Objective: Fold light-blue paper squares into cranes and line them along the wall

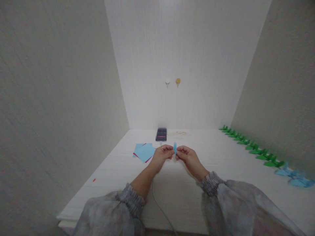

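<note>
Above the middle of the white table, my left hand and my right hand meet fingertip to fingertip. Both pinch a small folded piece of light blue paper, which stands upright and narrow between them. A ring shows on a finger of my left hand. Grey gathered sleeves cover both forearms near the bottom of the view.
A stack of light blue paper sheets with a red one under it lies left of my hands. A dark phone with a cable lies behind. Several green folded paper figures line the right wall, then blue ones. Two hooks hang on the back wall.
</note>
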